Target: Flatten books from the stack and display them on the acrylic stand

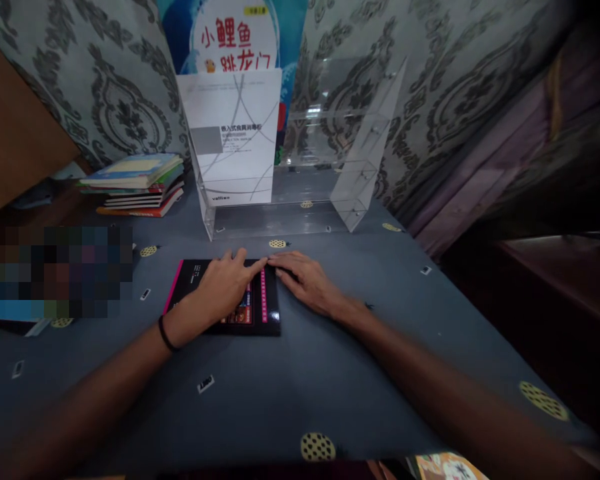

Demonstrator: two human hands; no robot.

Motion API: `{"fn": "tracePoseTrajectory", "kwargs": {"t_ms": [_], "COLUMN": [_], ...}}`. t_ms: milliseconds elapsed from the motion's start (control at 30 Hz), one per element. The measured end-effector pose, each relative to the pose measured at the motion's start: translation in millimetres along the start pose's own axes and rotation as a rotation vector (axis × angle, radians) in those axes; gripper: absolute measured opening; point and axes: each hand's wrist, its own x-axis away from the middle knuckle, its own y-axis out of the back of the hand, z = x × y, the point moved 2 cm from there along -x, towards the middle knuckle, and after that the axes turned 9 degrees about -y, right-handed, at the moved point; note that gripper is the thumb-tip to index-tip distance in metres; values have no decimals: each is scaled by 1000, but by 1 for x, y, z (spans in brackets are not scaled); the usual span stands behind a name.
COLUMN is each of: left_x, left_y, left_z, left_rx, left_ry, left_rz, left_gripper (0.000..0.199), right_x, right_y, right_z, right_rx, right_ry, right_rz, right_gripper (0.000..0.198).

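Note:
A black book [267,328] with a pink spine edge and a pink strip lies flat on the blue-grey tablecloth, in the middle of the head view. My left hand [226,283] rests on its cover with fingers spread, a dark band round the wrist. Part of the cover is hidden under that hand. At the book's far right corner my right hand [305,279] lies low, fingers stretched out and their tips touching the corner. The two hands nearly meet there.
Behind the book stands a clear acrylic rack [363,167] holding a white manual [240,160] and a blue picture book [293,40]. A stack of books [140,183] lies at the back left. Patterned fabric [125,87] hangs behind the table [380,413].

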Motion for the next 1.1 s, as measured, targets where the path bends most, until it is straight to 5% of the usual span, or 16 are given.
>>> {"fn": "tracePoseTrajectory", "kwargs": {"t_ms": [333,867,1100], "left_x": [-3,1,17], "left_y": [-2,7,1], "left_z": [0,-5,-11], "left_rx": [-23,-17,-1], "left_ry": [-13,-37,-139], "left_rz": [-20,42,-27], "left_gripper": [65,64,66], "right_x": [-1,1,2], "right_y": [4,3,0], "right_z": [-7,-5,0], "right_rx": [-270,-193,-76], "right_ry": [-224,-188,-112], "right_rz": [30,-18,22], "right_gripper": [46,46,40]}}
